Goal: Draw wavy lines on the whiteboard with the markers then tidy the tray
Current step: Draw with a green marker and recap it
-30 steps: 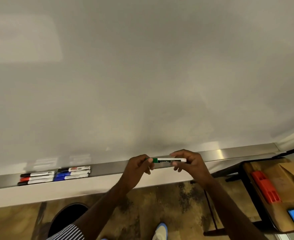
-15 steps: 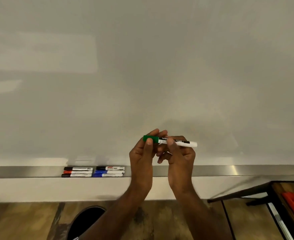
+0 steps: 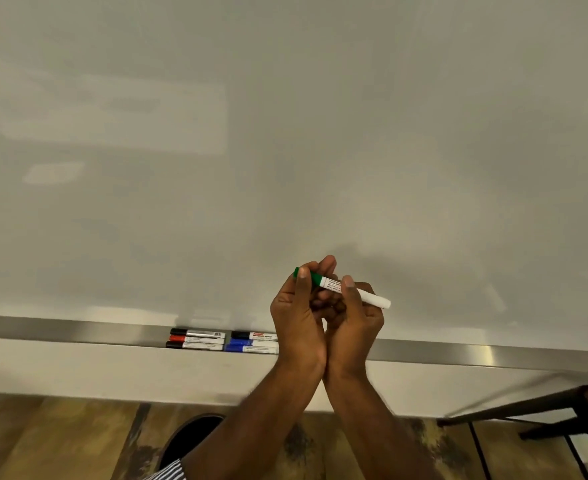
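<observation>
We judge that we are uncapping the green marker [image 3: 341,287], held just below the frame's centre against the blank whiteboard [image 3: 285,133]. Our left hand [image 3: 297,313] pinches the green cap; our right hand [image 3: 353,320] curls round the white barrel. Its long axis slants, cap end upper left, tail lower right. Next, we should pull our hands apart along that axis. The other markers [image 3: 223,340] lie in the tray [image 3: 78,329], lower left.

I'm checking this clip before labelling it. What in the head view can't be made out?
- Green marker: the left hand and right hand cover part of cap and barrel; whether the cap has come loose cannot be told.
- Marker label text: too small to read.
- Markers in the tray: the left hand hides the blue pair's right ends.
- Dark table, lower right: cut off by the frame edge.
</observation>
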`<state>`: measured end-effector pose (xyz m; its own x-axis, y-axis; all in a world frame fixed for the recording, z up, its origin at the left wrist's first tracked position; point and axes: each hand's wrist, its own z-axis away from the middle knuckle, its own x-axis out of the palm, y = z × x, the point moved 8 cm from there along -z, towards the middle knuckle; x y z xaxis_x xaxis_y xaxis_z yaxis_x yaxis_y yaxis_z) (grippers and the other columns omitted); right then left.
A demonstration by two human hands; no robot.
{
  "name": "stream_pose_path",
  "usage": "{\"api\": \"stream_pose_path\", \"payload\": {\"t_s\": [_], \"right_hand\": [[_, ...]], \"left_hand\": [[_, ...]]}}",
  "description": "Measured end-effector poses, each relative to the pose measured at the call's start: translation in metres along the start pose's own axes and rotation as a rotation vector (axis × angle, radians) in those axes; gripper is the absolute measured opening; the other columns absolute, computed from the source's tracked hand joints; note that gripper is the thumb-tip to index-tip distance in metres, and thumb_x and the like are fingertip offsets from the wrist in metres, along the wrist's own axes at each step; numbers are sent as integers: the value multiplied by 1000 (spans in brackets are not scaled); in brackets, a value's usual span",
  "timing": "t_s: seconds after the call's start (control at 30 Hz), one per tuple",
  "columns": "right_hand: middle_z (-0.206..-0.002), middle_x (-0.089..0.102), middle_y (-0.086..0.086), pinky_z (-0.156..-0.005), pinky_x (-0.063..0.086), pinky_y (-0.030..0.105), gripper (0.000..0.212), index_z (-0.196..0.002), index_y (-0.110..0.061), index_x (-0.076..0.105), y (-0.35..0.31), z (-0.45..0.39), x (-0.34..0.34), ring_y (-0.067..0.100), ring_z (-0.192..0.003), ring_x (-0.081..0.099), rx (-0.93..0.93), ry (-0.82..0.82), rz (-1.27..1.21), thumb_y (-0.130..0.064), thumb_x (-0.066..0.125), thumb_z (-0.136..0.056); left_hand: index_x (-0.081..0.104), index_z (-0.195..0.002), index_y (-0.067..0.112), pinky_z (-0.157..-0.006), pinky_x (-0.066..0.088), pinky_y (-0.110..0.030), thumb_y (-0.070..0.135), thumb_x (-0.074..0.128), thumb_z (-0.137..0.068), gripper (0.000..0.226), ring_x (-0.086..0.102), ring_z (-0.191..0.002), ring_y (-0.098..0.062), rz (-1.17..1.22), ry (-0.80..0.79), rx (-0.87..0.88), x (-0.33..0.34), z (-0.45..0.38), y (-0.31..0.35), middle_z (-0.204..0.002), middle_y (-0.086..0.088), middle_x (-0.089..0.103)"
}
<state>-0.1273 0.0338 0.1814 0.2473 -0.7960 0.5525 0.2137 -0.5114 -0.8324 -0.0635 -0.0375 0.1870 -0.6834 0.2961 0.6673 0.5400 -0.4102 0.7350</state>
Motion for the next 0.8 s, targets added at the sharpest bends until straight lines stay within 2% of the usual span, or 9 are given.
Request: {"api": "stream_pose_path", "payload": {"t_s": [0.13,0.23,0.3,0.47,0.57,0.63,0.8], "right_hand": [[-70,70,4,-61,58,26,14,-87,-8,62,-5,2,12,20,-66,70,-49,-19,-34,-11,56,-99],[-74,70,6,-64,58,29,13,-88,-7,61,-11,4,18,22,-70,70,-92,-31,-70,-19,63,-93],[-76,70,7,-65,58,29,14,-88,-7,61,-15,3,19,24,-73,70,-125,-32,-77,-19,67,-93],[-76,68,6,-64,56,28,9,-82,-15,65,-26,6,25,24,-76,69,-215,-66,-76,-17,60,-90],[-74,64,7,-55,54,30,5,-86,-8,58,-40,-1,20,23,-64,65,-295,-37,-177,-10,56,-90],[-73,62,8,-51,53,28,5,-89,-7,56,-51,-10,11,22,-57,62,-336,2,-230,-11,54,-90],[-70,60,6,-49,52,28,5,-85,-9,55,-80,-21,13,21,-55,60,-423,-49,-202,-10,55,-91]], "left_hand": [[72,-97,14,-83,56,-29,27,51,-99,25,71,-108,-27,1,-14,33,0,-2,11,-116,-13,74],[78,-88,22,-83,55,-30,32,55,-94,26,70,-108,-26,-1,-22,50,4,-1,20,-115,-13,74],[80,-85,24,-86,55,-32,33,56,-92,27,70,-108,-26,17,-33,58,7,0,26,-115,-13,74],[79,-88,22,-95,53,-39,32,55,-94,26,70,-111,-28,62,-50,59,13,3,30,-116,-15,73],[68,-94,12,-105,50,-43,29,51,-100,25,70,-110,-25,269,32,-27,3,-13,35,-116,-16,73],[64,-96,9,-105,51,-43,28,50,-102,24,69,-113,-26,367,40,-3,-7,-28,48,-118,-17,72],[64,-105,5,-95,57,-43,20,48,-104,22,69,-112,-33,181,-90,102,-1,-38,66,-117,-19,72]]}}
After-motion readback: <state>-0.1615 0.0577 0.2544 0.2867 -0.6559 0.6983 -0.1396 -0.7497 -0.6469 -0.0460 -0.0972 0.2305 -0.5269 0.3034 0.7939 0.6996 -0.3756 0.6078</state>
